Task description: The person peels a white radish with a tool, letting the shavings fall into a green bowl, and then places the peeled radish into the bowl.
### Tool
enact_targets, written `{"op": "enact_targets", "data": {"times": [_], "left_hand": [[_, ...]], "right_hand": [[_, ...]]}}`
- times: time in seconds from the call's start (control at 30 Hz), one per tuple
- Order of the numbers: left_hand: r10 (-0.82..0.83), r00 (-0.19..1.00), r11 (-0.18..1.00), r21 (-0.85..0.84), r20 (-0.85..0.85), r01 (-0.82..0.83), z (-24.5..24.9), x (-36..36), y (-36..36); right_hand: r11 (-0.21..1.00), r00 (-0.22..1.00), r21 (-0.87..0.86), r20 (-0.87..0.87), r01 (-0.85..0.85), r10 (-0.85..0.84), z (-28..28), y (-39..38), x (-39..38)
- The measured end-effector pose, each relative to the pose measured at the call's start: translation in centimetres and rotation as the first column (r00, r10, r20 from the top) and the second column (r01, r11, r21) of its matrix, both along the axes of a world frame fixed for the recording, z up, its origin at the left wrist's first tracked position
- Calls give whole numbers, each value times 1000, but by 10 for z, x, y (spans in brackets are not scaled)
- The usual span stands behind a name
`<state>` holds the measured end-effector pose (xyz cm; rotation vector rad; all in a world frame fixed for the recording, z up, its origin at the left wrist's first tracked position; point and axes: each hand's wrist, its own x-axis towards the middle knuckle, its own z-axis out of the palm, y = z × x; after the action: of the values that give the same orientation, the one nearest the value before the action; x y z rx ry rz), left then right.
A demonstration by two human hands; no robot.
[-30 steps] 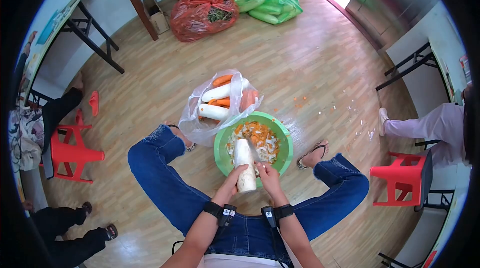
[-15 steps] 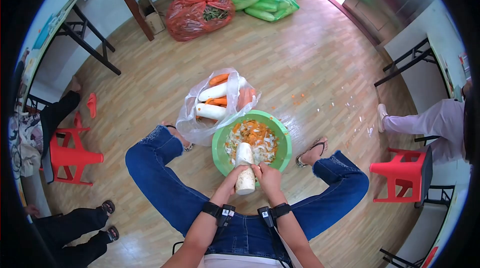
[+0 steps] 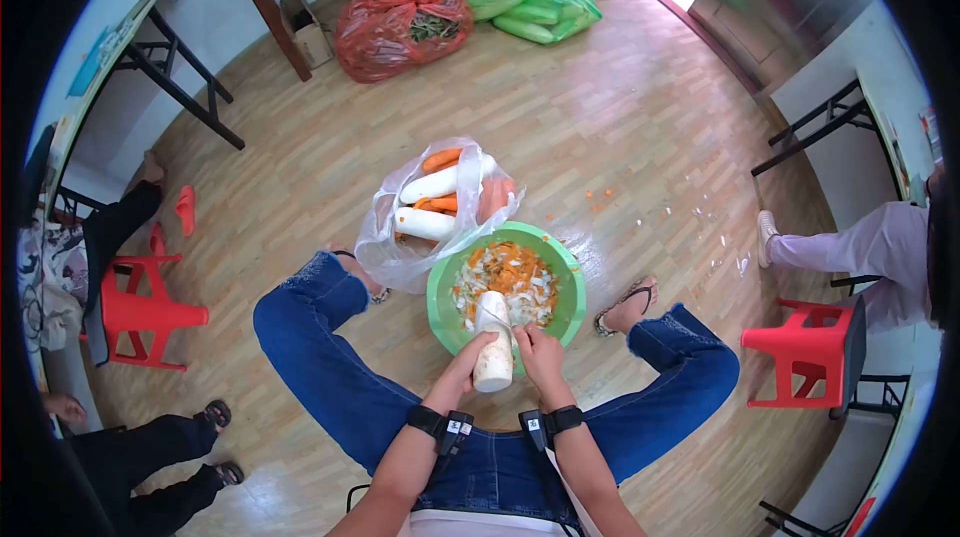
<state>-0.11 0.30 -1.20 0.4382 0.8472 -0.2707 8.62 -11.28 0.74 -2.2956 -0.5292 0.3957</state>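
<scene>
My left hand (image 3: 468,363) is closed around the side of a white radish (image 3: 493,365), which tilts over the near rim of a green basin (image 3: 576,287). Closed at the radish's right side, my right hand (image 3: 541,353) grips a tool with a thin metal edge lying across the upper part, which looks like a peeler (image 3: 497,320); its handle is hidden in my fingers. White and orange peelings (image 3: 515,272) fill the basin. Against its far left side lies a clear plastic bag (image 3: 385,242) with white radishes (image 3: 428,224) and carrots (image 3: 441,160).
Orange bits and white scraps (image 3: 740,264) dot the floor at the right. Red stools (image 3: 150,305) stand on both sides, with other people's legs (image 3: 850,242) near them. Red bags (image 3: 400,32) and green bags (image 3: 540,7) of vegetables lie at the back.
The metal edge now shows across the radish's upper part, and my right hand has shifted slightly. The radish's far end sits a little lower and further right. At the left edge, another person's hand shows more.
</scene>
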Motion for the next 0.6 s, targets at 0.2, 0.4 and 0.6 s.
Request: {"op": "enact_targets", "data": {"times": [0.2, 0.4, 0.6], "left_hand": [[26, 1000, 999, 28, 0, -26, -9, -1, 0], [-38, 999, 999, -28, 30, 39, 4, -1, 2], [-79, 995, 996, -38, 62, 81, 16, -2, -1]], "right_hand": [[995, 993, -22, -58, -100, 99, 22, 0, -3], [997, 998, -71, -62, -35, 30, 7, -4, 0], [995, 996, -99, -78, 29, -37, -3, -11, 7]]}}
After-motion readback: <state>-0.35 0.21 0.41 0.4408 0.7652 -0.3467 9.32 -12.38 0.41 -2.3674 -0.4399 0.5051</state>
